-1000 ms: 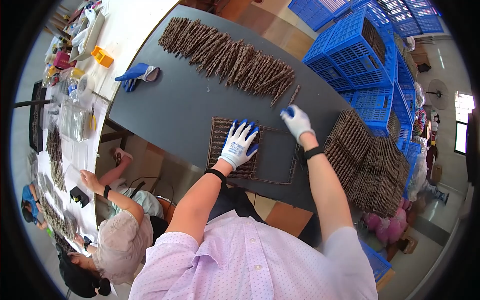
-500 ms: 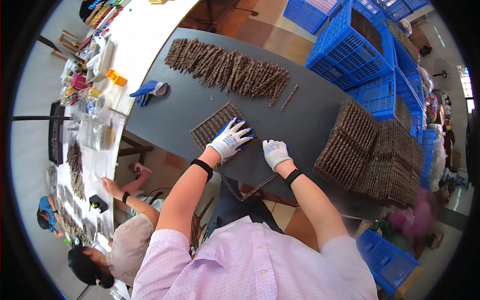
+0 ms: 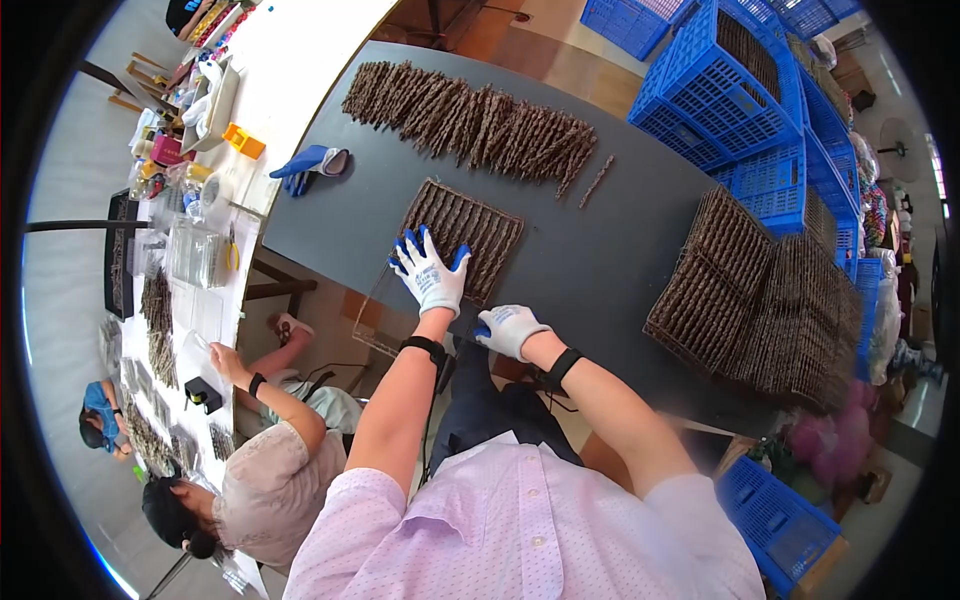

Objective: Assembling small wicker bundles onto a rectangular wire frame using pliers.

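Resting mid-frame in the head view, one brown, ribbed, rectangular panel (image 3: 482,238) lies on one grey worktop (image 3: 590,265), partly under the white-and-blue-gloved left grip (image 3: 432,275), spread wide. The white-gloved right grip (image 3: 509,330) curls lower down; I cannot tell what it holds. One loose brown twisted stick (image 3: 597,182) lies upper right of centre.

We were in a workshop: our dark table (image 3: 620,250) carried a row of twisted brown strips (image 3: 470,120) and piled ribbed panels (image 3: 712,265), blue plastic crates (image 3: 672,112) rose in stacks beside it, and a co-worker (image 3: 265,485) reached over a white table (image 3: 315,55) strewn with pliers (image 3: 233,252) and clear packs (image 3: 196,255)
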Demonstrator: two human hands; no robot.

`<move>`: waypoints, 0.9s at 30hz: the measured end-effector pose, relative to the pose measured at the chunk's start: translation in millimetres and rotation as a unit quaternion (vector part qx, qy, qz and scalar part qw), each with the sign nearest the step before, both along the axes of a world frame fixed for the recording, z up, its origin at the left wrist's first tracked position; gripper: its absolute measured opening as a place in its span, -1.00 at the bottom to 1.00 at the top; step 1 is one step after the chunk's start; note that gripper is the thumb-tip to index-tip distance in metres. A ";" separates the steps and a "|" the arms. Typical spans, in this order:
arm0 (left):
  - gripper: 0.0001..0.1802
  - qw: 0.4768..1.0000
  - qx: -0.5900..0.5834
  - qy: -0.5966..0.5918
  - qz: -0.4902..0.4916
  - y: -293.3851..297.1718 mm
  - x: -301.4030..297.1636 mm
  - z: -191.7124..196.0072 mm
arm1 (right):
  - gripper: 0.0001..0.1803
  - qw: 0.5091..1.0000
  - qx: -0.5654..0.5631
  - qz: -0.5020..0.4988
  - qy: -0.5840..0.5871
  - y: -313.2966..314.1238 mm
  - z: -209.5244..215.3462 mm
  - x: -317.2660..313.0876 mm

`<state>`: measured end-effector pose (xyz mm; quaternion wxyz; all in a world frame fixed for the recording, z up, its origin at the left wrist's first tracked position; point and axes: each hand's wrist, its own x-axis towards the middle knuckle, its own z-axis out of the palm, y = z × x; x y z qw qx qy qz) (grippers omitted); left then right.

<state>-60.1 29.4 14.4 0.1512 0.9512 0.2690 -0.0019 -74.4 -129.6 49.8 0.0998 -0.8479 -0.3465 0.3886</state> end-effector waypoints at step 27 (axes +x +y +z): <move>-0.18 0.979 -0.041 -0.102 -0.173 -40.3 -16.4 -31.0 | -0.56 0.847 0.100 -0.503 -0.141 -76.5 -43.2 32.4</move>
